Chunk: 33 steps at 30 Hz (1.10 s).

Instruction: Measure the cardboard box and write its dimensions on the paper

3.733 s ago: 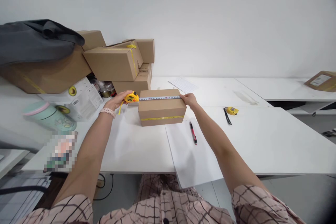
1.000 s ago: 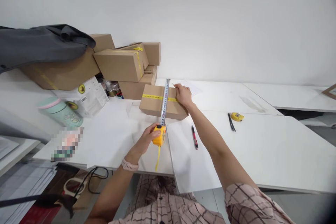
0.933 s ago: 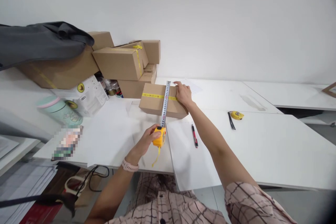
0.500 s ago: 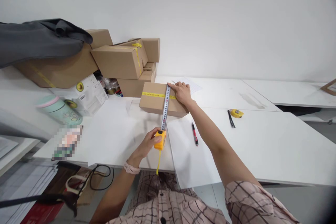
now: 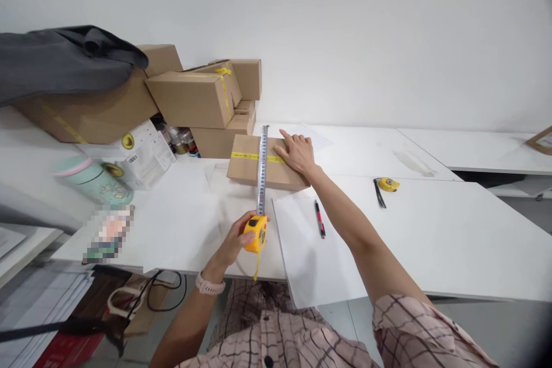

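Note:
A small brown cardboard box (image 5: 246,165) with a yellow tape band lies on the white table (image 5: 431,236). My left hand (image 5: 235,238) is closed round a yellow tape measure (image 5: 254,234) near the table's front edge. Its metal blade (image 5: 261,169) runs away from me, across the box top, and sticks out past the far edge. My right hand (image 5: 297,152) rests flat on the right part of the box top, fingers stretched out, just right of the blade.
A red and black pen (image 5: 318,218) lies on a white sheet (image 5: 310,247) right of the box. A second yellow tape measure (image 5: 388,184) sits further right. Stacked cardboard boxes (image 5: 194,100), a grey bag (image 5: 60,60) and a green cup (image 5: 88,178) crowd the left.
My left hand has shifted the tape measure slightly left, and the blade now crosses the box further left. My right hand has let go of the blade's end and lies flat on the box.

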Motion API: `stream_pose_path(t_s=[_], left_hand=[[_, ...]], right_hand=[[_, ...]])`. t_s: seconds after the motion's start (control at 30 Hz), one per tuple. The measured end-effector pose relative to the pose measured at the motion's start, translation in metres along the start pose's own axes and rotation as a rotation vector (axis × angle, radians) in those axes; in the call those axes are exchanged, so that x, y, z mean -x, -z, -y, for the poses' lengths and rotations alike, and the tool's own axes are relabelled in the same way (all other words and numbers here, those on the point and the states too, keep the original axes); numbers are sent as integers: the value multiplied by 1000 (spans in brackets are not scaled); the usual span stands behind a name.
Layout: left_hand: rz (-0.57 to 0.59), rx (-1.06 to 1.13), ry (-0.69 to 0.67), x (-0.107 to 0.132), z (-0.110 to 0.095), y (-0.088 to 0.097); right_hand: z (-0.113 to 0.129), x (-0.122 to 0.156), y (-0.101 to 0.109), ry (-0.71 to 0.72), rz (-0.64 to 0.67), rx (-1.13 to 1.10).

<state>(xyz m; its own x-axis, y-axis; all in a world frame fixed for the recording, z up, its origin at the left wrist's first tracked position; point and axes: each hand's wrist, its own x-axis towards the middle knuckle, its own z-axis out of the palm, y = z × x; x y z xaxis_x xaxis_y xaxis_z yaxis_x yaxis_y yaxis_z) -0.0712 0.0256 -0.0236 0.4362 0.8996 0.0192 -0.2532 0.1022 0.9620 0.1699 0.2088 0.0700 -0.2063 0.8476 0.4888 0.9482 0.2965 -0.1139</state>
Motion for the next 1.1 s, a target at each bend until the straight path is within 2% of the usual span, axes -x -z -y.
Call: stream_pose_path(t_s=[0.1,0.23,0.33,0.4,0.47,0.57,0.67,0.77,0.87,0.93,1.03,1.1], left_hand=[[-38,-15,-60,18,-4,2],[-56,-61,-48,35,-5,-1],[-16,-71,-3,42,1,-6],[31,-94,43,45,6,-10],[77,-169,96,49,9,-15],[145,-330,183,53,10,-24],[220,-452,239,54,11,-32],[247,-545,246,52,15,-39],[172,-592,231,45,21,-47],[106,-585,196,38,23,-52],[82,-582,133,26,24,-60],[68,-619,99,17,22,-61]], right_hand=[[10,20,-1,82,-39,2],[15,52,-15,140,-68,-29],[10,66,-28,146,5,-53],[5,69,-29,110,56,-107],[-2,70,-21,-42,39,-241],[-12,77,9,-298,-35,-609],[-23,96,39,-336,-50,-895],[-29,128,49,-398,-110,-932],[-18,170,35,-508,-158,-886],[2,198,19,-517,-103,-887],[32,230,-1,-381,55,-942],[38,238,-7,-287,96,-887]])
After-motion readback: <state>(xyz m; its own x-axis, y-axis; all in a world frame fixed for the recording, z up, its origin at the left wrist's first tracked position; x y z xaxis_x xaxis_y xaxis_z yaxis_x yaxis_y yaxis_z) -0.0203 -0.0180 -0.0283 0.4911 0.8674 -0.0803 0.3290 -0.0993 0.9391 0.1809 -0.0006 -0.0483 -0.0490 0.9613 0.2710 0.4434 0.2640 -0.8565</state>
